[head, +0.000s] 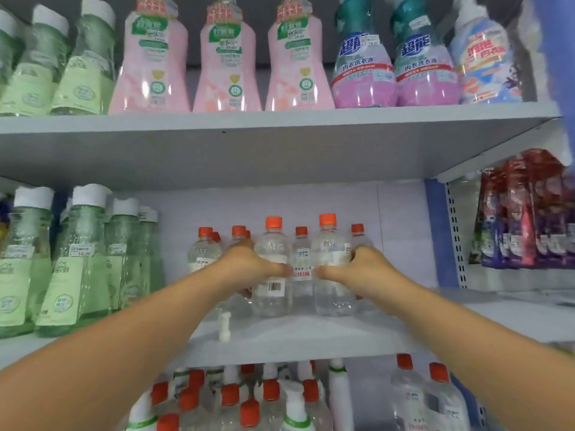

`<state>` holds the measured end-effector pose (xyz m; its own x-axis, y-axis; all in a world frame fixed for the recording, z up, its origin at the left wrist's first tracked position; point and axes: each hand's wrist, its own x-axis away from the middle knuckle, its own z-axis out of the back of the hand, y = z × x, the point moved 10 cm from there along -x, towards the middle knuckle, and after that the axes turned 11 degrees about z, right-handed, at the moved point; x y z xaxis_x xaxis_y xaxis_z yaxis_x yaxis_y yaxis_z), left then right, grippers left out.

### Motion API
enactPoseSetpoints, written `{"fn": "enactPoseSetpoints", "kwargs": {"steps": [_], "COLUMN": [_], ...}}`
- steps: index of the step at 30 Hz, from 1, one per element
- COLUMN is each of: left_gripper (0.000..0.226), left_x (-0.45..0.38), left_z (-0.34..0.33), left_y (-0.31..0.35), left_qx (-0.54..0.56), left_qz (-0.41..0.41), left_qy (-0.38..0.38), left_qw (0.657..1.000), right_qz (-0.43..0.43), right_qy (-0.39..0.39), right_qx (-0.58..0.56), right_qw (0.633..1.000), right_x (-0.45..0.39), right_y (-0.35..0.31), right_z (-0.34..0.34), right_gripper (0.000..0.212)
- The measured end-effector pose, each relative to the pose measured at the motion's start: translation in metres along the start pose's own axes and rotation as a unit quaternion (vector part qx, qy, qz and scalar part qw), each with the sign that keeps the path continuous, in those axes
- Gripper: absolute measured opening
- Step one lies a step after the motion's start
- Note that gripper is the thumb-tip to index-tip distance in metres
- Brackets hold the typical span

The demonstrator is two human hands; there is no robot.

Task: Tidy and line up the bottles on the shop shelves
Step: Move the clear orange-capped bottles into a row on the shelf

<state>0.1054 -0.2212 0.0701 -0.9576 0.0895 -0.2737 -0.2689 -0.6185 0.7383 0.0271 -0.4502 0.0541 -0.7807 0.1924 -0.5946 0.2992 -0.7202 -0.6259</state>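
Left hand [249, 264] reaching in and gripping the left front bottle [272, 265], fingers wrapped round its back, thumb lying across the label just above the barcode. Right hand [362, 270] clasping the right front bottle [329, 265] the same way, thumb pointing in toward the other thumb, the two thumbs nearly meeting but not touching. Both bottles clear with orange caps, standing upright on the middle shelf [295, 340], side by side at its front.

Sitting between those two and a little behind, a third clear bottle [301, 262] with a red-lettered label. Standing farther back on the middle shelf, more orange-capped bottles [203, 247], partly hidden by the hands. Lying near the front edge of the middle shelf, left of the held pair, a small white pump piece [224, 326].

Filling the left end of the middle shelf, tall green bottles [79, 259] with white caps. Resting on the upper shelf [280, 122] above the middle shelf, from left to right: green bottles, three pink bottles [228, 63], two teal-topped purple bottles [395, 66] and one blue-and-white bottle [485, 63]. Crowding below the middle shelf, red-capped clear bottles [270, 390] and white pump bottles, packed close. Hanging to the right of the middle shelf, beyond the blue upright, red and purple pouches [529, 219]
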Motion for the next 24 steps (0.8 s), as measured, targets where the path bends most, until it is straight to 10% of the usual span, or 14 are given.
{"fn": "enactPoseSetpoints", "kwargs": {"steps": [9, 13, 24], "left_gripper": [0.098, 0.08, 0.052], "left_x": [-0.046, -0.059, -0.089], "left_z": [0.014, 0.013, 0.001], "left_y": [0.058, 0.071, 0.069], "left_qx": [-0.124, -0.208, -0.233], "left_qz": [-0.139, -0.156, -0.163], "left_qy": [0.095, 0.034, 0.054], "left_qw": [0.978, 0.965, 0.957], "right_qz": [0.029, -0.024, 0.04], "right_qy": [-0.062, -0.106, -0.129], "right_qx": [0.103, 0.173, 0.236], "right_qw": [0.992, 0.979, 0.962], "right_x": [-0.044, -0.06, -0.088], "right_y": [-0.009, 0.001, 0.008], "right_z": [-0.03, -0.041, -0.068], "right_gripper": [0.037, 0.106, 0.126]}}
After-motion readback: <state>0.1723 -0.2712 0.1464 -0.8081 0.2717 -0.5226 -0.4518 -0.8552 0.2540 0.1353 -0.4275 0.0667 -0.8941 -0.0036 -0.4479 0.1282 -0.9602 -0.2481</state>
